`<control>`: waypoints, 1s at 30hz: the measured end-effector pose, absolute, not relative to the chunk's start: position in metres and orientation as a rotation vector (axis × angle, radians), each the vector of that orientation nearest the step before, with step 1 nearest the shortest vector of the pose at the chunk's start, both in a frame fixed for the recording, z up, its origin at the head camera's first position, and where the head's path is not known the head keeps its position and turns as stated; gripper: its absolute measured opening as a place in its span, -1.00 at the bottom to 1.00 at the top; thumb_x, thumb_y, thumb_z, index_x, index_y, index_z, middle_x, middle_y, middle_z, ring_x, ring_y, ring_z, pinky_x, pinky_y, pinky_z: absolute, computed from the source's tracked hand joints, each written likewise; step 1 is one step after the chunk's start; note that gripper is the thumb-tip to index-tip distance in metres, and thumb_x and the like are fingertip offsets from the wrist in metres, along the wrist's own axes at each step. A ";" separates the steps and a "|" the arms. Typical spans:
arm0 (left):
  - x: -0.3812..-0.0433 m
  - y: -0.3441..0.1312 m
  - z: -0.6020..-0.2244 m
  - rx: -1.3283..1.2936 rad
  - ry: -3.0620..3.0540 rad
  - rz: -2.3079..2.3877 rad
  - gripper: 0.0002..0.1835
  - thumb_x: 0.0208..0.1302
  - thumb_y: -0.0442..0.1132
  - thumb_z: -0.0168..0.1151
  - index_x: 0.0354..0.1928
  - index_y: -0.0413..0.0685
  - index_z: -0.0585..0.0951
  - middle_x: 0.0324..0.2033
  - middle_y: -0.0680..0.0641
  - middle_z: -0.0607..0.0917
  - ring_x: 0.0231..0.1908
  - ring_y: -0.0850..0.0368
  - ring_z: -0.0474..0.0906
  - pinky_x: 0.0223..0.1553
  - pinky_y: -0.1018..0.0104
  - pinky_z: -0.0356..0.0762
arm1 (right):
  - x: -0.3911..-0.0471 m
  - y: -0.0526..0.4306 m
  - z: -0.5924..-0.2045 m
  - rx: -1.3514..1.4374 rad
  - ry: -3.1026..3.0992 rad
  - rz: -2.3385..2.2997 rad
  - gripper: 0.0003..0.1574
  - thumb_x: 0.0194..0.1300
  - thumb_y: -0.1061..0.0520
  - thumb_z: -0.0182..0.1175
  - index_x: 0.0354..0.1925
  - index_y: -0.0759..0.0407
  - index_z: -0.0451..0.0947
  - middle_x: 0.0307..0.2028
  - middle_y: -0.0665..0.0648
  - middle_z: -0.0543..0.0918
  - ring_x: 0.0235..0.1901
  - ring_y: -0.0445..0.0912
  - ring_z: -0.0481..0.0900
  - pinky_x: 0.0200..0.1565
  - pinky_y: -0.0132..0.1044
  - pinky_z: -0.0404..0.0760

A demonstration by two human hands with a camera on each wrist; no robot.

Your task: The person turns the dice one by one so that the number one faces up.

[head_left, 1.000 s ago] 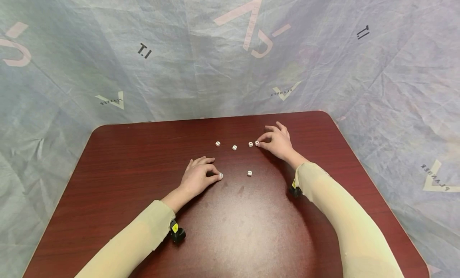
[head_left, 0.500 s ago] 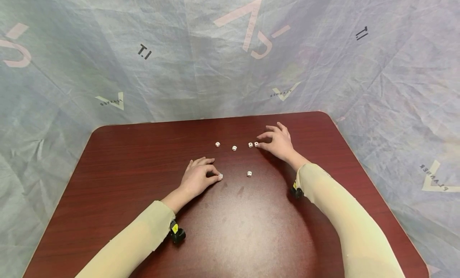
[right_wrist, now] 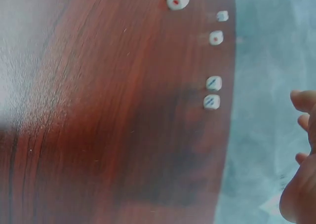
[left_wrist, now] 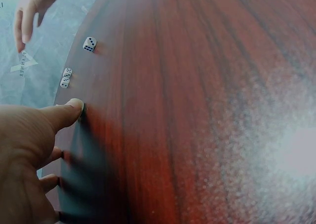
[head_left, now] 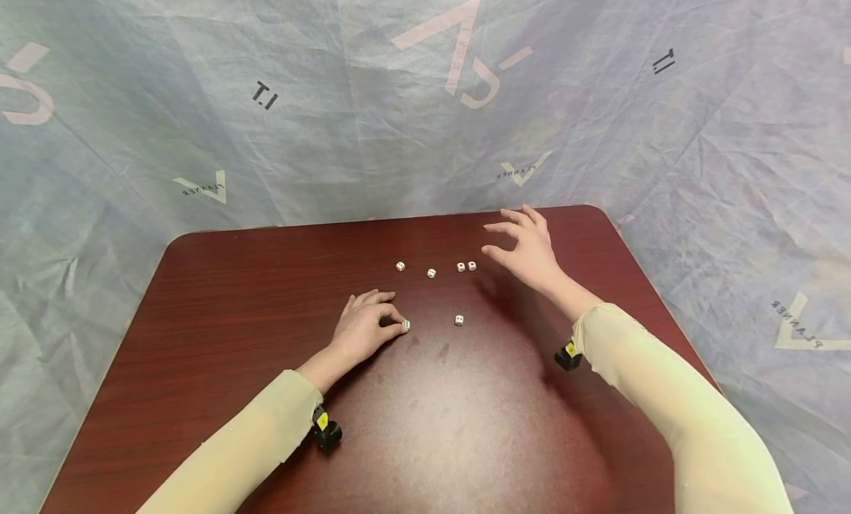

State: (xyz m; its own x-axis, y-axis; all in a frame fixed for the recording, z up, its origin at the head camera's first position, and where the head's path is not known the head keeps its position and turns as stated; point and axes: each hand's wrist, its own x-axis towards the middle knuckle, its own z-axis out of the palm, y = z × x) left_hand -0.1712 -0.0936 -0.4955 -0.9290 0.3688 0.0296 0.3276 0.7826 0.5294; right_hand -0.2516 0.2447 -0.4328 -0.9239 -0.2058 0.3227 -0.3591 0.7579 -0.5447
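Note:
My left hand (head_left: 364,326) rests low over the table and pinches a white die (head_left: 406,325) between thumb and index finger. In the left wrist view the thumb hides nearly all of that die. My right hand (head_left: 528,255) is raised above the table's far right part, fingers spread, holding nothing. To its left, two white dice sit close side by side, the right die (head_left: 472,266) and the left die (head_left: 461,266). In the right wrist view these two dice (right_wrist: 213,93) appear as a pair, apart from the hand.
Farther left along the back lie another die (head_left: 431,273) and one more die (head_left: 400,266). A single die (head_left: 459,320) lies nearer, right of the left hand. The dark red wooden table (head_left: 219,314) ends at a grey fabric backdrop (head_left: 359,130).
My right hand has let go of the rightmost back die and lifted up and to the right. That die stays beside its neighbour. The left hand keeps its pinch in place.

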 end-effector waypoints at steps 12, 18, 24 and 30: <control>-0.172 -0.095 -0.497 0.552 2.888 0.831 -0.91 0.32 0.06 0.42 -0.23 0.34 0.80 0.40 -0.05 0.48 0.50 -0.15 0.17 0.49 -0.30 -0.15 | -0.213 0.233 -0.406 0.551 -2.621 0.923 -0.55 0.21 -0.04 0.51 0.08 -0.04 0.75 0.42 0.12 0.42 0.56 0.09 -0.10 0.46 0.24 -0.08; -0.173 -0.094 -0.496 0.561 2.893 0.833 -0.90 0.31 0.05 0.43 -0.23 0.31 0.80 0.40 -0.06 0.49 0.50 -0.16 0.18 0.48 -0.32 -0.14 | -0.199 0.230 -0.412 0.615 -2.590 0.889 -0.58 0.19 -0.02 0.53 0.03 -0.03 0.77 0.38 0.13 0.47 0.55 0.11 -0.04 0.45 0.27 -0.05; -0.173 -0.094 -0.497 0.560 2.898 0.824 -0.89 0.31 0.05 0.43 -0.22 0.29 0.80 0.40 -0.06 0.49 0.50 -0.15 0.18 0.48 -0.31 -0.13 | -0.187 0.227 -0.421 0.645 -2.605 0.865 -0.59 0.16 -0.04 0.55 0.00 -0.05 0.79 0.36 0.13 0.49 0.54 0.14 0.00 0.43 0.29 -0.02; -0.174 -0.094 -0.497 0.568 2.903 0.831 -0.89 0.31 0.05 0.43 -0.22 0.29 0.80 0.39 -0.07 0.50 0.49 -0.16 0.19 0.48 -0.32 -0.12 | -0.179 0.224 -0.436 0.634 -2.667 0.844 -0.62 0.13 -0.05 0.55 -0.06 -0.08 0.79 0.34 0.13 0.51 0.53 0.15 0.02 0.42 0.32 0.01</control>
